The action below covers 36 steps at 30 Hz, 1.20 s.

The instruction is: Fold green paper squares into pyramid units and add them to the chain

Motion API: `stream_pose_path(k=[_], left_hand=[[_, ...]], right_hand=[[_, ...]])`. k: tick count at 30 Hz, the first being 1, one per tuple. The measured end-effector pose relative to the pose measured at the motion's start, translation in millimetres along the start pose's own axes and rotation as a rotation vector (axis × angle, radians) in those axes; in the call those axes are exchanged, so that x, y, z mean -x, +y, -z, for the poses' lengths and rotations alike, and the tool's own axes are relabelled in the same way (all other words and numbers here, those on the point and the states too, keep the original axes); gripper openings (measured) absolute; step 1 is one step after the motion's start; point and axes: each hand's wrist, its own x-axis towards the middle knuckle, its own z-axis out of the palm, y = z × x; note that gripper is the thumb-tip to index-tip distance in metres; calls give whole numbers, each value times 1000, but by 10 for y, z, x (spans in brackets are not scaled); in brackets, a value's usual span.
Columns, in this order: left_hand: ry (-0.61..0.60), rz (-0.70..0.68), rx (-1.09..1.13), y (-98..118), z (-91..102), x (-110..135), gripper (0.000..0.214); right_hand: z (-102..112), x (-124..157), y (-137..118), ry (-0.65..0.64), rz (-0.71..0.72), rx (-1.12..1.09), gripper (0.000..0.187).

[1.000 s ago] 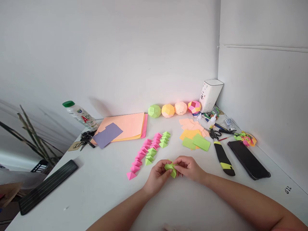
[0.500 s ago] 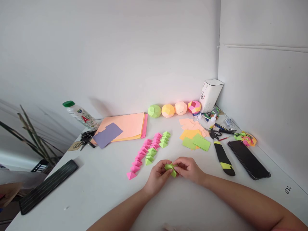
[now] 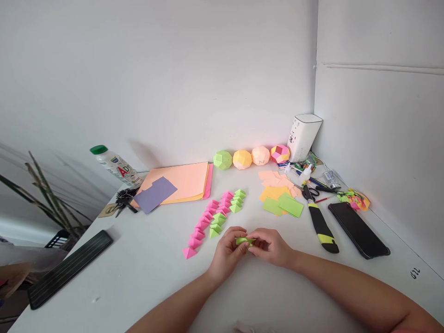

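Note:
Between my two hands is a small piece of folded green paper (image 3: 243, 241), held just above the white table. My left hand (image 3: 228, 249) pinches its left side with thumb and fingers. Closed on the right side of the same paper is my right hand (image 3: 271, 246); its fingers partly cover the folds. Left of my hands stand rows of folded paper pieces: pink ones (image 3: 202, 225) in a slanting line, and green ones (image 3: 215, 227) beside them. Flat green paper pieces (image 3: 290, 205) lie beyond my right hand, near yellow (image 3: 272, 193) and peach ones.
Along the wall sit several faceted paper balls, one green (image 3: 222, 160). Scissors (image 3: 310, 193), a black-and-yellow cutter (image 3: 322, 226) and a phone (image 3: 359, 230) lie at right. A paper stack (image 3: 180, 178), a bottle (image 3: 116, 166) and a long black bar (image 3: 71, 268) are at left.
The green paper has been tilted and folded flatter, so less of it shows below my fingers. My right hand has shifted slightly; my left hand stays nearly in place.

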Motion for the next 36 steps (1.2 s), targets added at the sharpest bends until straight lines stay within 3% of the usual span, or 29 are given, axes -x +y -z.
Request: stream_pose_path(k=[7,13,25,36], left_hand=[[25,115,9,41,-20,11,18],[34,127,17,47,-22,15,20],[-37,-113,-74,30,7,30,10],[5,-139,-61,55,33,24,11]], right_hand=[[-23,-1,42,21,105,106,19],[-16,-13,-26,8,27,93,13],[-1,-13,-52,43,34,80,11],[11,5,40,16,-149,-142,11]])
